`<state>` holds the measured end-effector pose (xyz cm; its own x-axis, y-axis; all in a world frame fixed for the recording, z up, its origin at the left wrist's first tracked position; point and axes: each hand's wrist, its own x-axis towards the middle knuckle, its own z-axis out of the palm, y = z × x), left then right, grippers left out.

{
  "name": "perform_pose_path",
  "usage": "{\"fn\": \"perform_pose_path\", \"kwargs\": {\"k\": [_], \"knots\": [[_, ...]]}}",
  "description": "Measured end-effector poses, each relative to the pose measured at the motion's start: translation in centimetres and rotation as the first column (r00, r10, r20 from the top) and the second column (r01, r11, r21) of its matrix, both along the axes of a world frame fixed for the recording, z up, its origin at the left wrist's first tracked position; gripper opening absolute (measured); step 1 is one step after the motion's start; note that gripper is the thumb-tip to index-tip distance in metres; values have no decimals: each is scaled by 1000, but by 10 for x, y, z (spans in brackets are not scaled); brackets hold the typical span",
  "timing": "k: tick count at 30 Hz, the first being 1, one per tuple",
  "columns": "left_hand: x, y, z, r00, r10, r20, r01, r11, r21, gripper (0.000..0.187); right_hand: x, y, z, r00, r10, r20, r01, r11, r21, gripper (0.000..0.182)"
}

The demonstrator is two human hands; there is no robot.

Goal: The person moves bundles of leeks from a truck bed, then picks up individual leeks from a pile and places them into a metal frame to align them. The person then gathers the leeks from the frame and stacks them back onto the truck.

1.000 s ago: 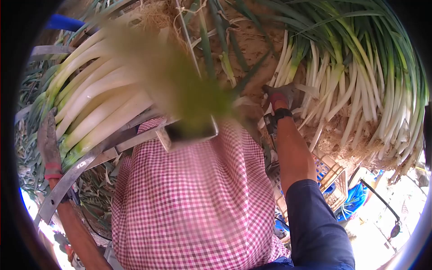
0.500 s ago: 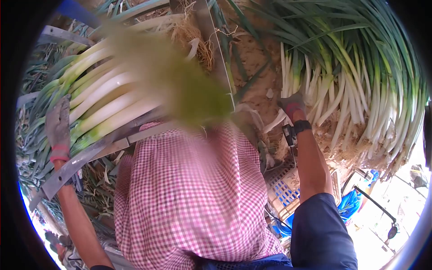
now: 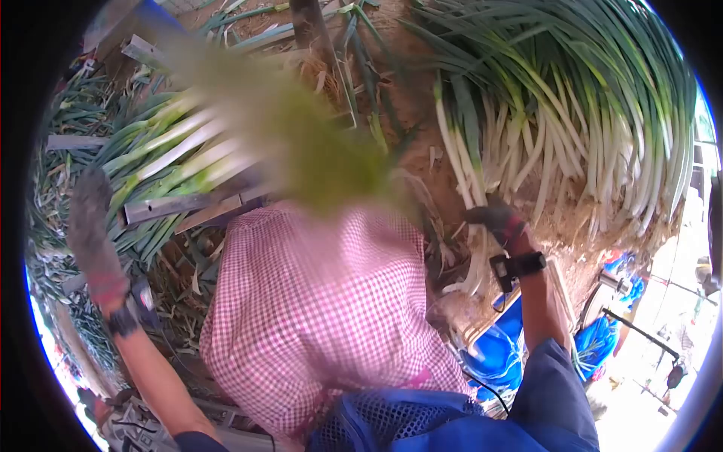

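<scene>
The right hand, in a dark grey glove with a red cuff (image 3: pixel 498 221), has moved down from the piled green-and-white onions (image 3: pixel 580 143) and now grips long white-stemmed stalks (image 3: pixel 453 147), drawn partly clear of the heap. The left hand, in a matching grey glove (image 3: pixel 92 230), has shifted away from the thick pale leeks (image 3: pixel 181 143). Blue mesh cloth (image 3: pixel 392 422) now shows widely below.
</scene>
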<state>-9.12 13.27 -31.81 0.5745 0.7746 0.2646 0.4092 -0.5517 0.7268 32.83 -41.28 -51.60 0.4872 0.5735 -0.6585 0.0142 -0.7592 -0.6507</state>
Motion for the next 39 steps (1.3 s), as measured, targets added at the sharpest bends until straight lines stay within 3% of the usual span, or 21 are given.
{"fn": "perform_pose_path", "kwargs": {"k": [1,3,5,6,9,12,13,14,16,18,21,22,23,25,26,30,31,34,36,38,39], "knots": [[18,-44,25,989,65,134,-51,993,-104,45,-21,2,13,973,-138,-187,129,990,-57,39],[43,-108,49,887,-168,430,363,828,-427,43,-49,7,39,956,-219,-196,231,972,43,41],[98,-194,56,910,-389,-147,327,888,-324,42,-69,1,46,944,-254,-211,279,955,103,43],[123,-228,47,858,-462,-226,367,857,-361,42,-73,0,48,947,-243,-210,273,954,124,43],[190,-318,-16,914,-402,48,179,297,-938,45,-77,-10,51,916,-250,-314,317,930,184,43],[232,-379,-75,981,-162,-108,-121,-70,-990,50,-91,-10,63,827,-276,-490,421,881,215,43],[234,-393,-103,983,-171,-72,-83,-58,-995,46,-96,-11,67,787,-283,-549,457,865,208,43],[228,-401,-134,968,-248,34,50,59,-997,44,-100,-18,50,845,-210,-493,377,886,269,43],[223,-416,-207,878,-437,195,344,291,-893,40,-102,-3,105,894,-205,-398,277,951,133,44],[215,-413,-205,835,-537,124,442,518,-732,38,-102,-4,103,966,-130,-224,154,984,91,45],[212,-404,-180,830,-558,15,446,648,-617,37,-87,0,119,986,139,89,-132,988,-75,44],[212,-402,-184,830,-557,-9,464,701,-542,38,-86,-5,117,983,71,171,-76,997,24,39],[214,-400,-187,832,-554,-34,479,747,-461,38,-83,-8,119,996,-26,91,20,997,70,37],[222,-394,-185,868,-497,25,321,521,-791,33,-77,-10,127,974,-210,-82,220,966,138,35],[221,-391,-180,844,-535,33,370,537,-758,34,-74,-11,128,941,-278,-195,307,942,133,36],[219,-394,-197,803,-570,-175,413,744,-526,28,-91,-4,119,985,-94,-141,89,995,-45,63],[217,-397,-221,807,-583,-94,442,702,-559,29,-99,0,115,995,60,-78,-65,996,-62,72],[217,-397,-248,781,-624,-37,515,676,-527,33,-124,-2,104,988,74,132,-82,995,54,61],[219,-395,-233,796,-605,15,480,617,-623,34,-113,-11,104,989,-119,-85,129,984,120,55],[224,-393,-178,948,-263,179,204,73,-976,31,-102,-8,125,946,-252,-205,283,948,143,46],[227,-393,-158,984,-88,154,141,-143,-980,31,-95,-13,121,949,-248,-196,276,952,130,46]]}}
